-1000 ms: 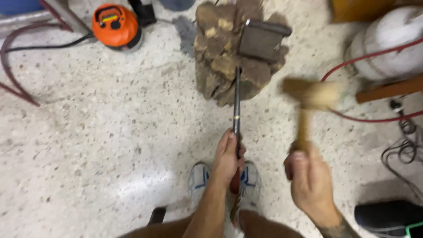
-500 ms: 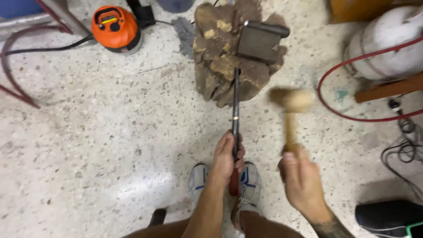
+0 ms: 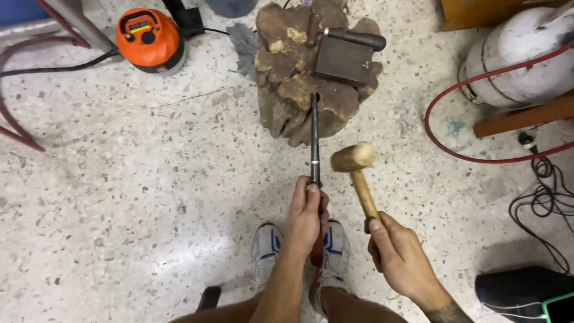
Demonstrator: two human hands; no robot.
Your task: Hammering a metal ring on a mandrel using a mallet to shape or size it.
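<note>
Left hand (image 3: 306,215) wrapped around a chisel (image 3: 314,140) set against the wood stump (image 3: 299,90), right hand (image 3: 399,254) gripping a wooden mallet (image 3: 356,167) just beside it

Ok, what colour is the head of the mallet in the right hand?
Pale tan, bare wood: the mallet shows best in the head view.

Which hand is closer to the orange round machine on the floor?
Left. The left hand, gripping the long dark metal chisel, is nearer the orange round machine; the right hand, holding the wooden mallet, is farther right.
</note>
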